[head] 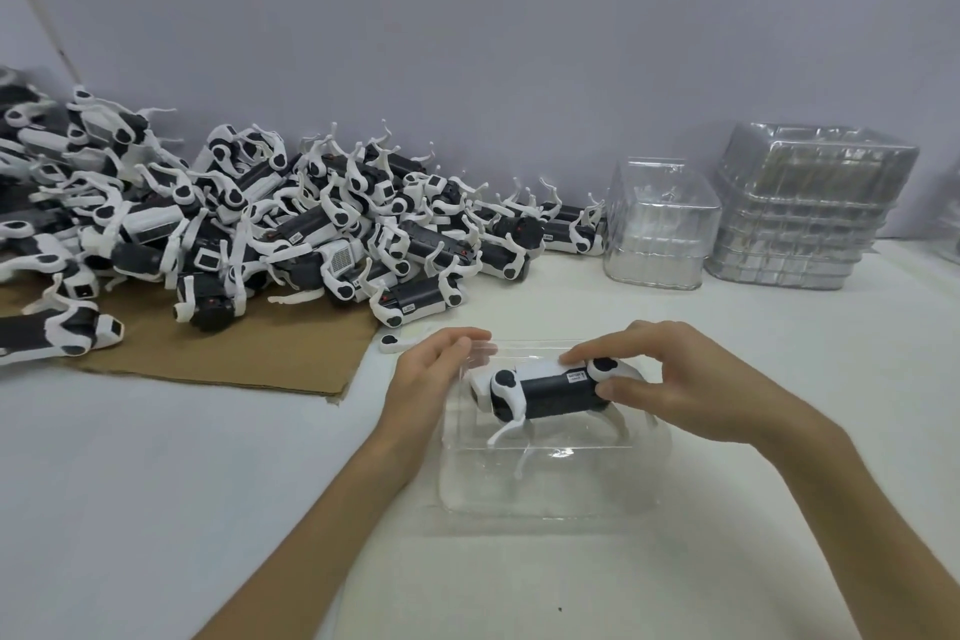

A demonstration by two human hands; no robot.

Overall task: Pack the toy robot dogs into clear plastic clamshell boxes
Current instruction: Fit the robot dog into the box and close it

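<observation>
Standing upright in the open clear clamshell box (pixel 545 483) at the near middle of the bench (pixel 156 483), one black-and-white toy robot dog (pixel 550 387) is held by the right hand (pixel 675 379). Its right end is clamped between the fingers (pixel 576 353), laid over its back, and the thumb on its near side; its head is pointed left and its white legs are seen through the plastic. The left hand (pixel 431 374) is laid against the box's left rim with fingers lightly bent; whether the rim is pinched cannot be told.

A large heap of toy dogs (pixel 249 224) is piled at the far left, partly on a sheet of brown cardboard (pixel 249 353), against the pale wall (pixel 467 16). A small loose white part (pixel 392 342) is seen just beside the cardboard's right edge, near the left hand. Two stacks of empty clear boxes are set at the far right: a shorter stack (pixel 660 224) and, to its right, a wider stack (pixel 805 208).
</observation>
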